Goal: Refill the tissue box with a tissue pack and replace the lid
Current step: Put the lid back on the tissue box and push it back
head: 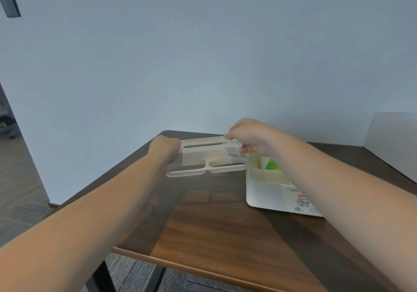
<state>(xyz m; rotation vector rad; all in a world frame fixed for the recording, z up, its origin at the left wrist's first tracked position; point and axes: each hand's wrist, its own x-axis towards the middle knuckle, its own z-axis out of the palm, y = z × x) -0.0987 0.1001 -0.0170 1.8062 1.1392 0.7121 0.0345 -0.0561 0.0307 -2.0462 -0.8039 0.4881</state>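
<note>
A cream plastic lid (pixel 206 156) with long slots hangs in the air above the far part of the wooden table (pixel 214 224). My left hand (pixel 164 148) grips its left end and my right hand (pixel 248 137) pinches its far right corner. The white tissue box (pixel 268 192) stands open on the table to the right of the lid, partly under my right forearm. Inside it I see dividers and a green and white tissue pack (pixel 272 164). A printed label sits on the box's front wall. The lid is blurred.
The table stands against a pale wall, with its far left corner just behind the lid. A white board (pixel 392 140) leans at the table's far right. Grey floor shows past the near table edge and to the left.
</note>
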